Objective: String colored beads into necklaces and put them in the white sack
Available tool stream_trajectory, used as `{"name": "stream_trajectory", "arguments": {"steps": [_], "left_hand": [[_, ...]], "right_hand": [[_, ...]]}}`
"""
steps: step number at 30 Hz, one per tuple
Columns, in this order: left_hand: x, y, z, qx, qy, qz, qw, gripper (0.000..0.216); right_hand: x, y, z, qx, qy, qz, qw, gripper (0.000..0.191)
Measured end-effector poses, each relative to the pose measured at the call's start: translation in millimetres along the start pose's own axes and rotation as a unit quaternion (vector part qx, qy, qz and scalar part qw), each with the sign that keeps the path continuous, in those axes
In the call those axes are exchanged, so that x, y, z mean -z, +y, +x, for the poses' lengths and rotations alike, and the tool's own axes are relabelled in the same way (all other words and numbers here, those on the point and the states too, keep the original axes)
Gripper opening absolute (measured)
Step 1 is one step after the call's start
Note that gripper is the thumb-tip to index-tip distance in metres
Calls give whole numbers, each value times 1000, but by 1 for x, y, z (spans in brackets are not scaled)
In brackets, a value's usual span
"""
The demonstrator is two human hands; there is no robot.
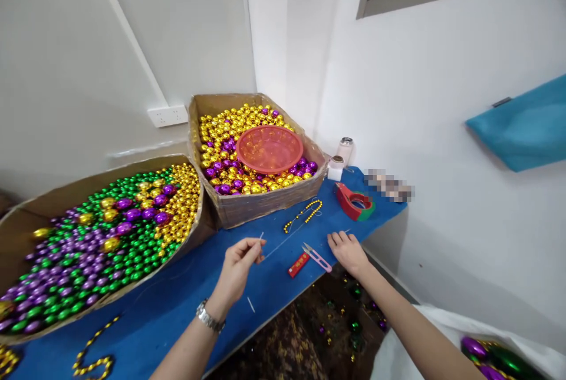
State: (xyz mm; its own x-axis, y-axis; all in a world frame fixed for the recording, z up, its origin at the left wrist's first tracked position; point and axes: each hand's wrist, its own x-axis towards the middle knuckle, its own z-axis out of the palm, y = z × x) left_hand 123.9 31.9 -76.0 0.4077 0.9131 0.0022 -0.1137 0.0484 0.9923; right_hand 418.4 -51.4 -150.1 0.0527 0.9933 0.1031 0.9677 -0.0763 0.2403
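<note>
My left hand (239,263), with a watch on the wrist, is pinched on a thin needle (260,237) above the blue table (186,291). A fine thread (287,238) runs from it toward my right hand (348,250), which rests on the table edge with its fingers curled on the thread's other end. Pink thread snips (317,256) and a red lighter (299,264) lie between my hands. A short strand of gold beads (304,214) lies just beyond them.
A cardboard box (260,206) of gold and purple beads holds a red plastic bowl (269,148). A second cardboard tray (26,215) at left holds green, purple and gold beads. A red tape dispenser (354,200) and small jars (341,156) stand near the wall. Beads litter the floor.
</note>
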Motion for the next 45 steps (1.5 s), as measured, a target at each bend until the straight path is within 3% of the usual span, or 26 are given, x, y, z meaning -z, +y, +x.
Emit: {"name": "stream_trajectory", "arguments": {"steps": [5, 13, 20, 23, 26, 27, 30, 32, 45], "left_hand": [[-14, -10, -14, 39, -16, -8, 999, 27], [-21, -12, -24, 58, -12, -28, 998, 29], [-21, -12, -29, 53, -1, -26, 998, 33], [-21, -11, -32, 41, 4, -10, 999, 32], [-21, -8, -37, 14, 5, 25, 1000, 29], [-21, -8, -38, 4, 3, 37, 999, 28], [-19, -6, -42, -27, -6, 74, 997, 26], [-19, -6, -44, -41, -11, 89, 995, 25], [-15, -4, -46, -62, -12, 123, 990, 24]], "right_hand": [[-2, 4, 2, 51, 3, -27, 998, 9], [1, -2, 4, 83, 26, -18, 996, 21], [18, -1, 11, 60, 54, 51, 995, 21], [41, -16, 3, 39, 81, 110, 990, 20], [74, -47, -15, 44, 111, 190, 974, 23], [85, -59, -22, 50, 123, 233, 963, 23], [110, -87, -36, 67, 173, 411, 893, 18], [117, -98, -40, 75, 192, 445, 872, 15], [111, -105, -39, 72, 221, 407, 884, 16]]}}
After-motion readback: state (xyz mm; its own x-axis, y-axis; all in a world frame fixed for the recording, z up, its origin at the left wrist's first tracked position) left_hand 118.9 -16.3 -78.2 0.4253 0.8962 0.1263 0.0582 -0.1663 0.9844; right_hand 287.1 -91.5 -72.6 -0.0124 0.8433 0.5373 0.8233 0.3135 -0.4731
